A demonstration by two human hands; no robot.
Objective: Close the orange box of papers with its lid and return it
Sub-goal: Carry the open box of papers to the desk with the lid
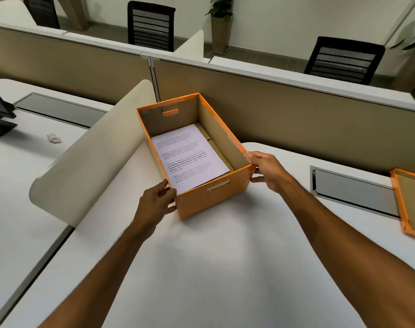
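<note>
The open orange box (pixel 211 197) sits on the white desk (pixel 213 268), papers (pixel 190 157) inside. Left hand (pixel 155 204) and right hand (pixel 269 171) each grip a near corner. The lid (pixel 407 204) lies well apart at right

Orange box (pixel 210 197) open, no lid on — sits on the white bench (pixel 201 268), skewed so one corner points at the camera. Brown cardboard inside, handle slot in each end wall. Printed paper sheets (pixel 190 157) lie flat on its floor, toward the left wall. Lid (pixel 407 202) lies upside down on the bench, well apart at the right edge — partly out of frame.
</note>
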